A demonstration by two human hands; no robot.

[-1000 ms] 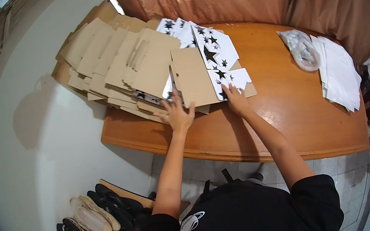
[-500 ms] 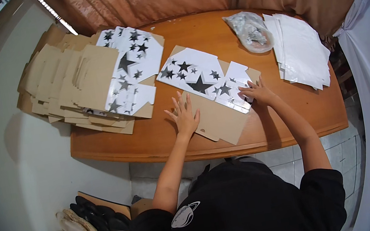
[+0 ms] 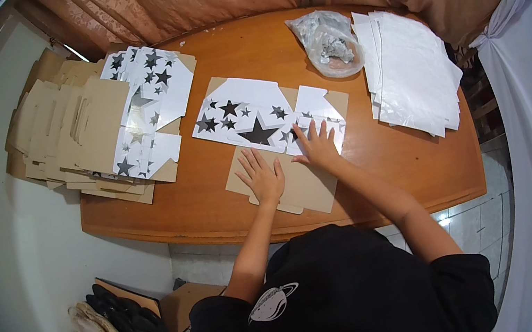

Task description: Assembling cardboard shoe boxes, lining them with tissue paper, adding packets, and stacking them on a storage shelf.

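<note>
A flat, unfolded cardboard box [image 3: 238,104] lies in front of me, white with black and grey stars on its far part. Its plain brown part [image 3: 312,190] reaches toward the table's near edge. My left hand [image 3: 263,179] rests on the brown part with the fingers spread, close to the edge of the printed side. Just right of it, my right hand [image 3: 317,150] is spread over the line between the printed and brown parts, its fingertips on the stars. Neither hand grips anything.
At the left of the wooden table [image 3: 415,176] lies a stack of flat brown and star-printed cardboard boxes [image 3: 89,118]. A clear plastic bag [image 3: 330,43] and a pile of white sheets [image 3: 413,67] lie at the back right. Shoes [image 3: 118,331] stand on the floor at lower left.
My right hand has moved left from the box's right end, closer to my left hand. The left hand now lies on the brown part. The view has shifted, and the box sits slightly straighter.
</note>
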